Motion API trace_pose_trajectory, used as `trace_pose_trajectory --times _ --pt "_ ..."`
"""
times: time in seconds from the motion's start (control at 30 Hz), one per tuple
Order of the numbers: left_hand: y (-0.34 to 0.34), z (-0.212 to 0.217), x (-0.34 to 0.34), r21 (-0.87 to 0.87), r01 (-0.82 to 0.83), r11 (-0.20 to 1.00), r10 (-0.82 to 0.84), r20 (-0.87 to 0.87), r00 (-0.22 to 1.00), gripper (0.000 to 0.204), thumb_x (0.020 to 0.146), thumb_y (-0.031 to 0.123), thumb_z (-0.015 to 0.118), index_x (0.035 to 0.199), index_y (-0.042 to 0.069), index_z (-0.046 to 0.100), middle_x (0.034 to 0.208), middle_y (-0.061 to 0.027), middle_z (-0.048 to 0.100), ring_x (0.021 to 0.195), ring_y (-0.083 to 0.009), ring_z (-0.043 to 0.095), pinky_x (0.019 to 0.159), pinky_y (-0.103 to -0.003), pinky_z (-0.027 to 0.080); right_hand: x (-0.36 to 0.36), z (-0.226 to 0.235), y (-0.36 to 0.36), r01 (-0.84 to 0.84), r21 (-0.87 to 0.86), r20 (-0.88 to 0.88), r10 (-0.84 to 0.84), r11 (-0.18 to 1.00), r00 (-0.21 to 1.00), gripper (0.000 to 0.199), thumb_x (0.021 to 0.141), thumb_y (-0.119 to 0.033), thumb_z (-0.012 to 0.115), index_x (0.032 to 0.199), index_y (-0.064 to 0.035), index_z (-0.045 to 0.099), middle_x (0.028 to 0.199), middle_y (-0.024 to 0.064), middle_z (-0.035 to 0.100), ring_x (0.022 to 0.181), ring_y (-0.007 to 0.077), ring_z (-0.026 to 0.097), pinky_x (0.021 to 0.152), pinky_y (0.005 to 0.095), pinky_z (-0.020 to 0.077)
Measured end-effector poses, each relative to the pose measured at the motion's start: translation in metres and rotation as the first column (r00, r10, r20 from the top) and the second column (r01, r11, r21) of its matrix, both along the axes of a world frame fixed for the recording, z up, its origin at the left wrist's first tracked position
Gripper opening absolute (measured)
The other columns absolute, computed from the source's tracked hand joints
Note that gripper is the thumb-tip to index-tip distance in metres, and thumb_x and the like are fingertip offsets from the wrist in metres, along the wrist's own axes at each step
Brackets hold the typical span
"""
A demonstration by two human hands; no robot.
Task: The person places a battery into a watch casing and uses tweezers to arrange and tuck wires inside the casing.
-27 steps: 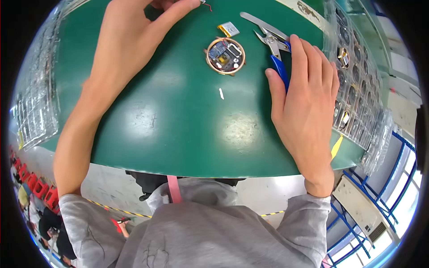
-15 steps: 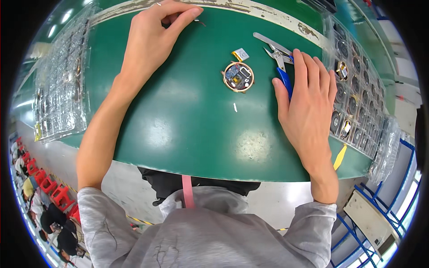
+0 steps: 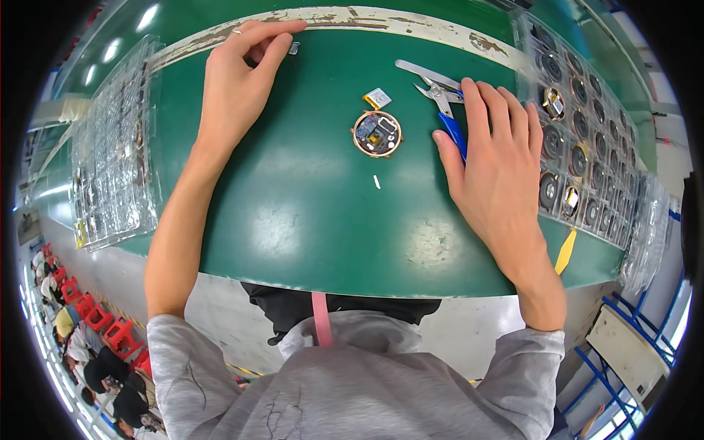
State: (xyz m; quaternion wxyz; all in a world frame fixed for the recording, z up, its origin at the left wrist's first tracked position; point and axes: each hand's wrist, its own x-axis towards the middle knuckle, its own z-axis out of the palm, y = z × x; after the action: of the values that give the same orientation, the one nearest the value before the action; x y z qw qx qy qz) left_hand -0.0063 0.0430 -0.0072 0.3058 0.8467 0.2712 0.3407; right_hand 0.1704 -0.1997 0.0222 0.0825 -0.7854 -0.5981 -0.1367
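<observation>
My left hand [image 3: 238,92] is over the far left of the green table [image 3: 323,227], index finger and thumb stretched out with their tips apart. A tiny clear-and-dark part [image 3: 294,49] shows beside the thumb tip; whether they touch I cannot tell. My right hand [image 3: 499,147] lies flat, fingers stretched across the handles of blue-handled cutting pliers [image 3: 453,132]. Beyond the pliers' jaws rests a slim silver metal tool [image 3: 419,70], partly hidden. Between my hands sits an opened round watch [image 3: 377,135] with a gold rim and bare circuitry. A small silver-and-yellow battery [image 3: 378,98] adjoins its far side.
A little white strip [image 3: 377,182] lies nearer than the watch. Clear compartment trays of round watch parts [image 3: 579,139] stand at the right, with a yellow strip [image 3: 565,251] by them. More clear trays [image 3: 114,147] are stacked left. A worn pale ledge [image 3: 352,17] borders the far side.
My left hand has drawn back a little to the left and nearer, and the tiny part shows farther left. My right hand stays over the pliers. The whole view has shifted slightly.
</observation>
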Motion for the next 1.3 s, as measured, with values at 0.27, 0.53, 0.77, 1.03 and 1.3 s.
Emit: trace_pose_trajectory --times 0.27,0.53,0.77,1.03,1.3 --pt "-0.003 0.007 0.000 -0.066 -0.098 0.993 0.097 -0.029 0.995 0.016 0.088 0.015 0.075 0.098 0.003 0.076 0.080 0.0000 0.070 0.069 -0.0071 0.056 0.068 -0.023 0.046 0.000 0.000 -0.001 -0.002 -0.003 -0.004 0.002 1.000 1.000 0.058 0.088 -0.031 0.071 0.134 0.0004 0.053 0.128 0.0147 0.057 0.123 0.0367 0.050 0.110 0.0561 0.0342" --pt "-0.003 0.007 0.000 -0.119 -0.162 0.980 0.159 -0.037 0.987 0.022 0.085 0.020 0.078 0.100 0.004 0.074 0.088 -0.0032 0.071 0.080 -0.0133 0.063 0.075 -0.027 0.050 0.000 -0.003 -0.001 0.030 0.002 0.025 -0.030 1.000 0.999 0.058 0.090 -0.032 0.070 0.134 0.0010 0.052 0.130 0.0162 0.056 0.128 0.0376 0.048 0.112 0.0582 0.0316" --pt "-0.053 0.022 0.004 0.236 0.320 0.918 -0.315 -0.060 0.947 0.033 0.081 0.013 0.079 0.108 0.002 0.064 0.116 -0.0098 0.065 0.110 -0.0242 0.060 0.097 -0.035 0.045 -0.003 0.005 0.008 0.020 0.056 0.038 -0.023 0.998 0.999 0.057 0.093 -0.030 0.068 0.142 -0.0059 0.050 0.141 0.0128 0.053 0.140 0.0335 0.041 0.117 0.0576 0.0246" --pt "-0.069 0.015 0.002 0.140 0.480 0.866 -0.448 -0.206 0.870 0.066 0.068 0.017 0.087 0.128 0.008 0.059 0.123 -0.0093 0.063 0.117 -0.0294 0.058 0.102 -0.042 0.044 0.007 -0.012 0.025 -0.099 0.165 -0.027 0.105 0.981 0.994 0.043 0.088 -0.019 0.071 0.127 -0.0049 0.061 0.122 0.0107 0.062 0.121 0.0303 0.056 0.111 0.0550 0.0329" --pt "-0.075 0.015 0.002 0.075 0.322 0.944 -0.304 -0.185 0.935 0.071 0.068 0.005 0.083 0.133 0.008 0.055 0.112 -0.0071 0.064 0.112 -0.0262 0.058 0.101 -0.039 0.044 0.011 -0.015 0.039 -0.030 0.210 -0.123 0.057 0.977 0.991 0.024 0.085 -0.016 0.073 0.105 -0.0049 0.069 0.094 0.0077 0.062 0.093 0.0276 0.058 0.089 0.0421 0.0393"
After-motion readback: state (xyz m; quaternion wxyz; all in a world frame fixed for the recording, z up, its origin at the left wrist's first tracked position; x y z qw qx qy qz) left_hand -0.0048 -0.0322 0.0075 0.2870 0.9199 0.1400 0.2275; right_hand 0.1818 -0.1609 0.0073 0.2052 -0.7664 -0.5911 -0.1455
